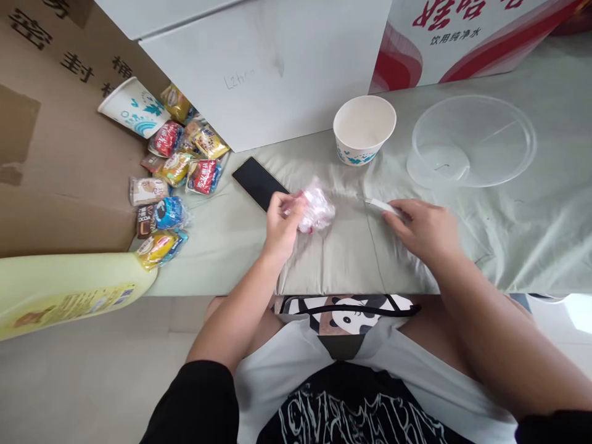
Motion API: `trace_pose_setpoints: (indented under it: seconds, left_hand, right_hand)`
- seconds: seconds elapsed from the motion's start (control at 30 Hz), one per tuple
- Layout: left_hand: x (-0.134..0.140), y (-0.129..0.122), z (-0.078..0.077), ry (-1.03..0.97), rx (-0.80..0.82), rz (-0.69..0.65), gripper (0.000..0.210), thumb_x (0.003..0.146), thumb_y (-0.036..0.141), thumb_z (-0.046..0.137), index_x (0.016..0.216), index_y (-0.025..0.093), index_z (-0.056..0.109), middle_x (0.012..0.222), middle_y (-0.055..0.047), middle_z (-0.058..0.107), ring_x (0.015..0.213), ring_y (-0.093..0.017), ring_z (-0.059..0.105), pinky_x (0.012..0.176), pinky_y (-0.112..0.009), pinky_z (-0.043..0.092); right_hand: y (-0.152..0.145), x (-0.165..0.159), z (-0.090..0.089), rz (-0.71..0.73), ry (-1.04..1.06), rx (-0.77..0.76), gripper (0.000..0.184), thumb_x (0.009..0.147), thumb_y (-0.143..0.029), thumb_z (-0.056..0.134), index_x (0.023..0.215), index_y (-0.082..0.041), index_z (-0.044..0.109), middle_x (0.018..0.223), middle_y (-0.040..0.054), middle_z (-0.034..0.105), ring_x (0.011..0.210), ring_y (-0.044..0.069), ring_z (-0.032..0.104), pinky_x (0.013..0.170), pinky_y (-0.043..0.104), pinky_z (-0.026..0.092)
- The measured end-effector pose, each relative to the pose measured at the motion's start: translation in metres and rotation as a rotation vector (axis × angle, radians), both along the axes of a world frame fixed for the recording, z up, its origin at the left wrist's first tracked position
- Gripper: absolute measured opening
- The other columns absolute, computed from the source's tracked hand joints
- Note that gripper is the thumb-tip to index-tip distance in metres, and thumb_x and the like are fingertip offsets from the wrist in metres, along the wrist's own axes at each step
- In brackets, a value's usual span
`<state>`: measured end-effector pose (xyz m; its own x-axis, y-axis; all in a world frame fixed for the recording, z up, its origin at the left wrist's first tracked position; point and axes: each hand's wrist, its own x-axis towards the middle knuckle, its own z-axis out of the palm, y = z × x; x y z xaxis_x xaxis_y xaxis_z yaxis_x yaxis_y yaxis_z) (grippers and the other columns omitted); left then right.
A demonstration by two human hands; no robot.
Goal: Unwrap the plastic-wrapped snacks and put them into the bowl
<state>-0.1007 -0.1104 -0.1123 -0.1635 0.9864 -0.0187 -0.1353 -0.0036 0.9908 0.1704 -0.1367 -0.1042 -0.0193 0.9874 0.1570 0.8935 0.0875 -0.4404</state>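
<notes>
My left hand [280, 227] pinches a crumpled clear plastic wrapper [318, 208] with red marks; whether anything is inside it I cannot make out. Behind that hand a dark phone [259, 185] lies flat on the cloth. My right hand [423, 228] is closed around a slim white utility knife [383, 206], its narrow grey tip pointing left towards the wrapper, with a gap between them. A white paper cup [361, 145] with blue print stands upright beyond both hands. Right of it sits a clear round plastic bowl [476, 176], tilted on the cloth.
Several wrapped snacks [174, 168] lie at the left beside a brown carton [65, 185]. Another paper cup [136, 110] leans there. A pale yellow bottle [69, 287] lies at the left edge. White boxes [287, 68] line the back of the green cloth [531, 228].
</notes>
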Motion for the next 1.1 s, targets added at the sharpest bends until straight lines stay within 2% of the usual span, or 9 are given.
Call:
trace_pose_setpoints:
  seconds: [0.07,0.2,0.33,0.43,0.57,0.67,0.8,1.0,1.1]
  left_hand:
    - [-0.003,-0.004,-0.004,0.179,0.05,-0.029,0.052,0.081,0.074,0.067,0.085,0.023,0.056,0.095,-0.004,0.066,0.088,-0.019,0.064,0.081,-0.033,0.053]
    - [-0.015,-0.005,-0.005,0.391,0.223,-0.044,0.052,0.089,0.071,0.057,0.111,0.024,0.061,0.124,-0.01,0.063,0.123,-0.027,0.06,0.101,-0.041,0.05]
    - [-0.026,-0.007,0.003,0.638,0.354,-0.235,0.05,0.082,0.051,0.075,0.122,0.024,0.061,0.133,-0.012,0.06,0.128,-0.029,0.057,0.107,-0.043,0.048]
    - [-0.028,-0.011,0.009,0.711,0.282,-0.233,0.035,0.079,0.033,0.076,0.111,0.023,0.067,0.123,-0.011,0.064,0.119,-0.027,0.062,0.101,-0.039,0.051]
    - [-0.032,-0.01,0.015,0.461,0.095,-0.13,0.016,0.078,0.03,0.076,0.088,0.021,0.067,0.092,-0.004,0.068,0.086,-0.018,0.065,0.073,-0.027,0.052]
    - [-0.036,-0.005,0.021,0.273,0.035,-0.058,0.029,0.067,0.033,0.087,0.081,0.02,0.064,0.075,0.002,0.063,0.069,-0.012,0.058,0.064,-0.022,0.047]
    - [-0.039,-0.002,0.028,0.147,-0.045,-0.119,0.041,0.059,0.036,0.095,0.082,0.02,0.065,0.072,0.002,0.063,0.062,-0.01,0.054,0.059,-0.021,0.045]
    - [-0.047,0.002,0.026,0.173,-0.065,-0.007,0.029,0.066,0.026,0.085,0.086,0.021,0.066,0.072,0.003,0.06,0.058,-0.009,0.053,0.055,-0.022,0.043]
    - [-0.051,0.002,0.023,0.308,-0.013,0.114,0.029,0.071,0.027,0.078,0.097,0.022,0.066,0.086,-0.001,0.062,0.069,-0.012,0.058,0.061,-0.024,0.048]
  right_hand:
    - [0.003,0.004,-0.005,-0.004,-0.031,0.16,0.028,0.09,-0.032,0.058,0.113,-0.021,0.072,0.105,0.0129,0.077,0.094,0.031,0.071,0.079,0.043,0.054]
    - [-0.001,-0.012,-0.003,0.235,0.101,0.365,0.039,0.086,-0.017,0.055,0.125,-0.021,0.065,0.122,0.0143,0.073,0.114,0.031,0.068,0.1,0.049,0.053]
    - [-0.012,-0.037,0.003,0.618,0.274,0.355,0.05,0.082,-0.015,0.054,0.132,-0.022,0.059,0.137,0.0135,0.067,0.124,0.029,0.064,0.102,0.047,0.051]
    - [-0.015,-0.045,0.001,0.72,0.256,0.295,0.032,0.087,-0.016,0.054,0.115,-0.024,0.067,0.115,0.0082,0.076,0.119,0.028,0.066,0.1,0.046,0.049]
    - [-0.009,-0.035,-0.002,0.513,0.215,0.215,0.018,0.087,-0.014,0.053,0.084,-0.025,0.067,0.088,0.0051,0.076,0.101,0.027,0.069,0.093,0.045,0.049]
    - [-0.003,-0.024,0.003,0.304,0.238,0.192,0.019,0.083,-0.012,0.053,0.075,-0.026,0.062,0.083,0.0055,0.073,0.09,0.026,0.069,0.088,0.045,0.051]
    - [0.0,-0.014,0.008,0.065,0.299,0.228,0.016,0.081,-0.014,0.051,0.074,-0.027,0.058,0.079,0.0057,0.069,0.083,0.026,0.066,0.083,0.044,0.052]
    - [0.005,0.003,0.007,-0.205,0.405,0.279,0.016,0.078,-0.013,0.046,0.082,-0.025,0.057,0.09,0.0076,0.071,0.091,0.026,0.069,0.083,0.044,0.054]
    - [0.002,0.006,0.009,-0.198,0.413,0.392,0.02,0.076,-0.015,0.044,0.088,-0.024,0.057,0.099,0.0096,0.071,0.101,0.028,0.069,0.089,0.047,0.054]
